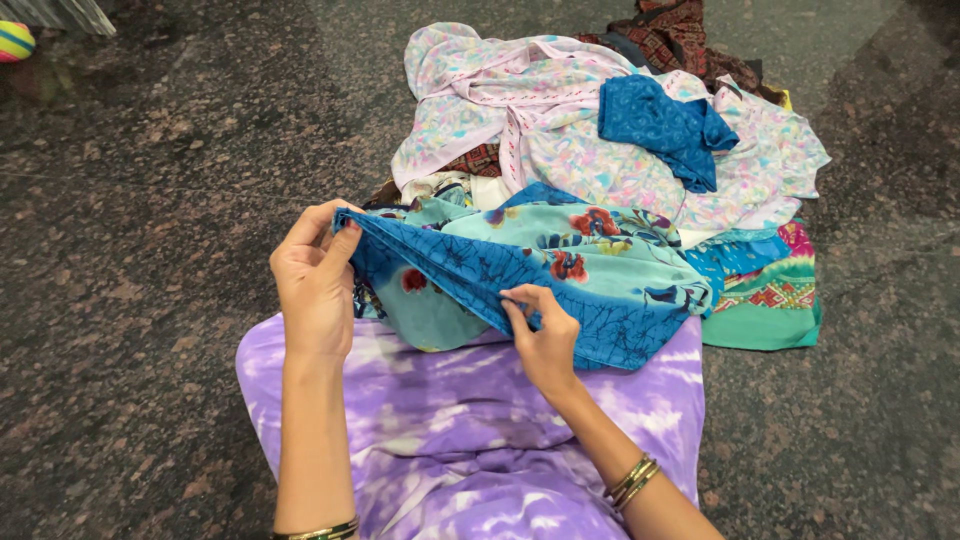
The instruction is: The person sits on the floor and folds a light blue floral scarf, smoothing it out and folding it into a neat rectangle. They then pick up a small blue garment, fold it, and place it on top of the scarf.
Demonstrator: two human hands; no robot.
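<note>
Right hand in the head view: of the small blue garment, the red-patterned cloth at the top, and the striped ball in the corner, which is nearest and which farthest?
From the right hand, which pinches the blue floral cloth:
1. Small blue garment, up and right, on the pastel pile.
2. Red-patterned cloth, beyond it at the top edge.
3. Striped ball, far off in the top-left corner.

There are no packages, labels, signs or screens in view.
</note>
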